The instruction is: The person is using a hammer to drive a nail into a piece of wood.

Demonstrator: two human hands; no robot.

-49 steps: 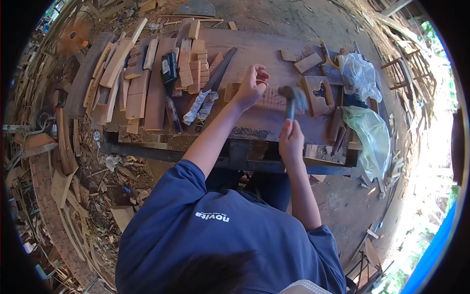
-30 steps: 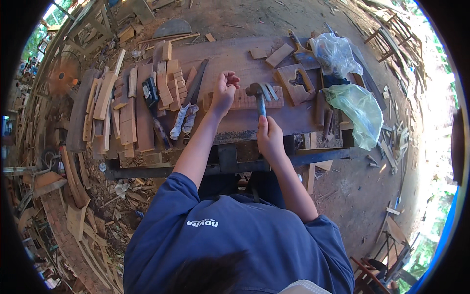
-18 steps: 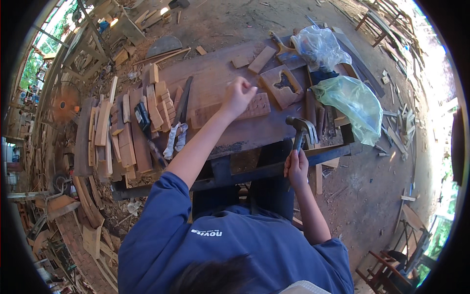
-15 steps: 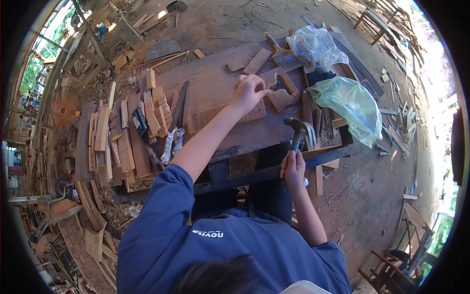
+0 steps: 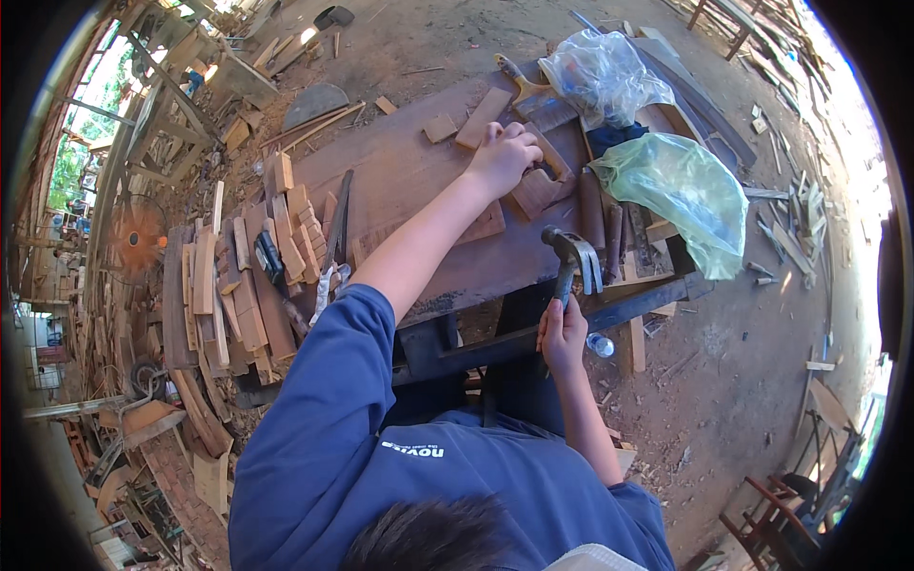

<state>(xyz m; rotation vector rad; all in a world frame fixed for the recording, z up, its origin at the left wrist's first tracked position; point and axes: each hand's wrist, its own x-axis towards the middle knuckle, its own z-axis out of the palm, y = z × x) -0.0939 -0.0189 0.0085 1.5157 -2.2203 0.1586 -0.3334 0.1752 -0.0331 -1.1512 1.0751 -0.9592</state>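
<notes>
In my right hand (image 5: 564, 333) is a claw hammer (image 5: 574, 255), gripped by its handle near the bench's front edge with the head up. My left hand (image 5: 506, 157) reaches over a hollowed wooden holder (image 5: 545, 190) at the right part of the wooden workbench (image 5: 419, 143). Its fingers curl down into the hollow, so the fingertips and anything between them are hidden. Just beyond the hand lie a small wooden block (image 5: 440, 127) and a short board (image 5: 483, 116). Under my left forearm is a flat wooden plank (image 5: 476, 226).
Cut wood strips (image 5: 252, 295) crowd the bench's left end, with a handsaw (image 5: 338, 214) beside them. At the right are a brush (image 5: 519, 78), a clear plastic bag (image 5: 609, 76) and a greenish plastic bag (image 5: 676, 195). A plastic bottle (image 5: 600, 344) stands below the bench edge.
My left hand has moved right and slightly forward, from beside the hollowed holder to over it, fingers dipping in. The hammer stays in my right hand. The whole view has shifted a little.
</notes>
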